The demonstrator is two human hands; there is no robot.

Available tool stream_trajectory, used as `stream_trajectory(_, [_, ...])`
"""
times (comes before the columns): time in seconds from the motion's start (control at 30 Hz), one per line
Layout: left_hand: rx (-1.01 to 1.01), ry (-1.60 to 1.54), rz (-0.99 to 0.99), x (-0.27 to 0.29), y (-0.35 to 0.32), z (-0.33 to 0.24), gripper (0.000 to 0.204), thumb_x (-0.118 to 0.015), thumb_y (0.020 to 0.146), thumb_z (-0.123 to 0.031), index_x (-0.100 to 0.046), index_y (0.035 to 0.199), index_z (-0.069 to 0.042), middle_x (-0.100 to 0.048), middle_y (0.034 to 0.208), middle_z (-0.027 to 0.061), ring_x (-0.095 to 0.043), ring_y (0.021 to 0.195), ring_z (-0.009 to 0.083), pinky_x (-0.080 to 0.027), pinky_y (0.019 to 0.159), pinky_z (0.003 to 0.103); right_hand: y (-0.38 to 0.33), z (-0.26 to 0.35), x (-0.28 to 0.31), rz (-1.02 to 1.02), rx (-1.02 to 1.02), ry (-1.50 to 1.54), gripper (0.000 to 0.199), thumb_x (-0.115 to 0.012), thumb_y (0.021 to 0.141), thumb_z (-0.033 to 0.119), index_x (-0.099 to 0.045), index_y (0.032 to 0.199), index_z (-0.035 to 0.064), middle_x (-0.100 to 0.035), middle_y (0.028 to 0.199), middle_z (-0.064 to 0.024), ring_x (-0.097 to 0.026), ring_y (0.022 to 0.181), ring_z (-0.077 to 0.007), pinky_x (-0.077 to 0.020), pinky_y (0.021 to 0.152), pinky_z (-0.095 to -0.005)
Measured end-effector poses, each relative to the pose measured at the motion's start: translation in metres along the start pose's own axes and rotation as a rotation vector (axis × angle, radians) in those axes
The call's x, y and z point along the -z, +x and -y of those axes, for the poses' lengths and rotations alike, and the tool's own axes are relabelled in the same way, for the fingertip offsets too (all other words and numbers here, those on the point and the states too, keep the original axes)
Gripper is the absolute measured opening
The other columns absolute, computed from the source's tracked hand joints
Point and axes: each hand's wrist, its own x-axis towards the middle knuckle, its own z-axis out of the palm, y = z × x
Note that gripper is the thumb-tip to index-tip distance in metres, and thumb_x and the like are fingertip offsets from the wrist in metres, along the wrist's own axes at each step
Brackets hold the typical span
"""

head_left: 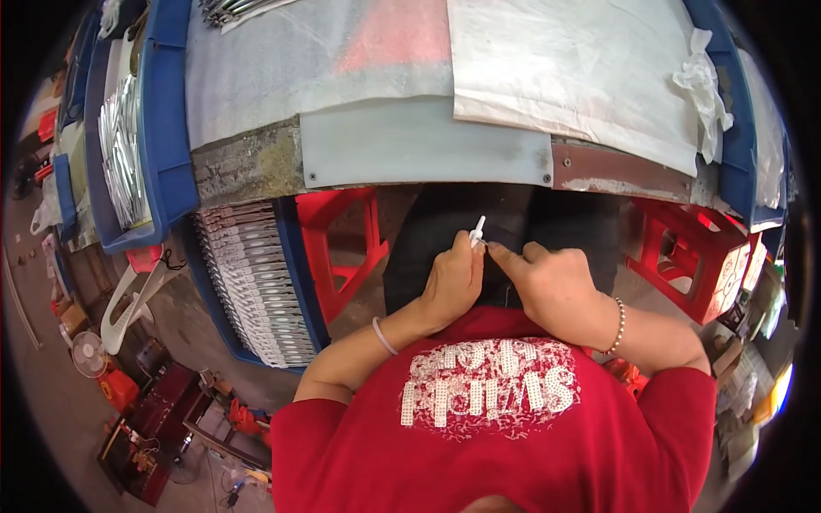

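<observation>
Above my lap, just below the bench edge, my left hand (453,278) pinches a small white piece (477,229) with a narrow pointed tip, which stands up past the fingertips. Close against it on the right is my right hand (560,280), its fingers curled and the index finger and thumb pressed together at the piece's base. A thin grey sliver shows between the two hands. Whether it belongs to the white piece or is a separate thing in my right fingers is too small to tell.
The bench has a pale front plate (428,145) and white sheets (573,68) on top. A blue bin (167,154) of slim silver parts is at left. Below it, another blue bin (299,291) holds rows of silver pieces. Red stools (346,248) flank my legs; another blue bin (737,128) is at right.
</observation>
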Motion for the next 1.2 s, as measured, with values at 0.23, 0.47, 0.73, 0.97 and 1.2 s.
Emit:
stream_trajectory(0.23, [-0.039,0.043,-0.004,0.001,0.002,0.003,0.012,-0.047,0.094,-0.007,-0.043,0.087,0.003,-0.054,0.064,0.0234,-0.058,0.063,0.0435,-0.041,0.049,0.044,0.0,-0.028,-0.031,-0.039,-0.417,1.264,0.027,-0.066,0.079,0.008,-0.065,0.103,-0.002,-0.065,0.095,-0.0243,-0.063,0.081,-0.036,-0.0514,0.074,-0.0337])
stream_trajectory(0.47, [0.129,-0.175,0.067,0.011,-0.002,-0.013,0.018,-0.046,0.096,-0.013,-0.049,0.086,0.002,-0.053,0.061,0.0161,-0.057,0.055,0.0301,-0.041,0.051,0.038,-0.031,-0.006,0.001,-0.195,-0.141,0.546,0.038,-0.062,0.077,-0.003,-0.056,0.115,0.002,-0.057,0.1,-0.017,-0.059,0.085,-0.0362,-0.0499,0.072,-0.0387])
stream_trajectory(0.73, [0.145,-0.234,0.077,0.01,-0.001,-0.01,0.019,-0.045,0.097,-0.013,-0.05,0.085,0.001,-0.05,0.061,0.0112,-0.052,0.052,0.0202,-0.039,0.05,0.034,-0.032,-0.008,-0.012,-0.215,-0.05,0.455,0.041,-0.063,0.075,-0.004,-0.056,0.116,0.0014,-0.054,0.102,-0.0167,-0.059,0.085,-0.0338,-0.0503,0.07,-0.0394])
stream_trajectory(0.97, [0.023,-0.085,0.045,0.005,-0.002,-0.012,0.017,-0.045,0.096,-0.011,-0.046,0.087,0.003,-0.056,0.067,0.0194,-0.059,0.063,0.038,-0.042,0.055,0.042,-0.023,-0.022,-0.026,-0.274,-0.164,0.766,0.032,-0.062,0.079,0.001,-0.06,0.11,0.0011,-0.058,0.081,-0.016,-0.061,0.075,-0.0337,-0.0504,0.067,-0.04])
stream_trajectory(1.2, [0.011,-0.001,0.0,0.003,-0.003,-0.002,0.016,-0.046,0.094,-0.01,-0.041,0.087,0.003,-0.054,0.065,0.0274,-0.056,0.064,0.0465,-0.04,0.05,0.05,-0.008,-0.025,-0.035,-0.171,-0.292,0.717,0.031,-0.068,0.077,0.011,-0.062,0.107,0.0053,-0.058,0.071,-0.0125,-0.06,0.058,-0.0265,-0.0476,0.052,-0.0335])
